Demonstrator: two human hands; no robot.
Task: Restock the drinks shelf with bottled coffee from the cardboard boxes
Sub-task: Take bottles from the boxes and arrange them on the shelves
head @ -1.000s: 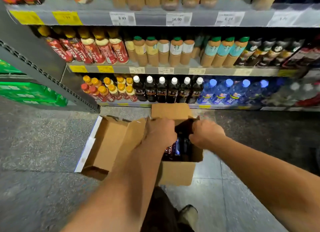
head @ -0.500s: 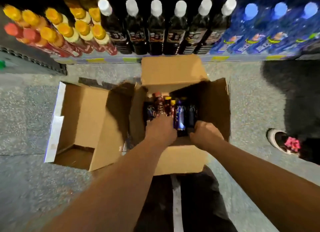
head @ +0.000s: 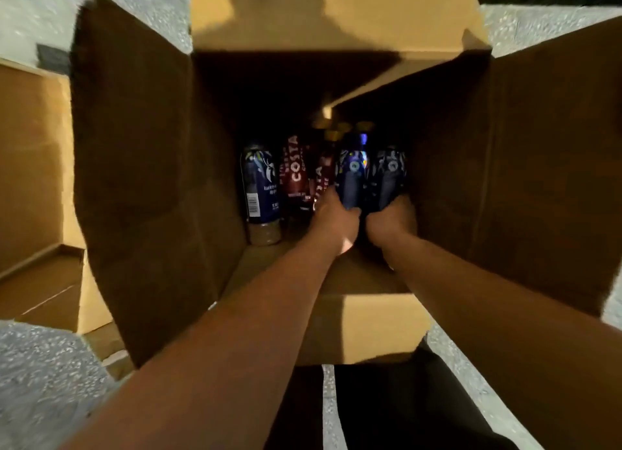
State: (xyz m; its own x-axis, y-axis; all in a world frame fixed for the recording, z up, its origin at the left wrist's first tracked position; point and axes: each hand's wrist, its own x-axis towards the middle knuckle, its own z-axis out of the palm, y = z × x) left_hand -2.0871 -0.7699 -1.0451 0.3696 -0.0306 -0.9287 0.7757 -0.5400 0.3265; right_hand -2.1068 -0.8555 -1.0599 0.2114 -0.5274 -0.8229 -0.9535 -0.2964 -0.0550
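Boxes: two, the open cardboard box [head: 336, 328] with the stock and an empty box [head: 33, 180] on its left.
Bottles: five countable, being one dark blue bottle [head: 261, 187], two red Costa bottles [head: 296, 173] and two purple (caps behind were too dark to count).
Left hand [head: 336, 219]: fingers curled round the base of the near purple bottle [head: 351, 177].
Right hand [head: 392, 215]: wrapped low round the far purple bottle [head: 390, 175].
Axis: all stood upright, caps up.

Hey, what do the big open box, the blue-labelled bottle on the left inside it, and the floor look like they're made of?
Box: brown corrugated cardboard, matte, with creased, folded flaps.
Blue-labelled bottle: probably clear plastic under a glossy printed sleeve; a tan drink shows through its bare base.
Floor: speckled grey stone or terrazzo, slightly shiny; I cannot tell which.
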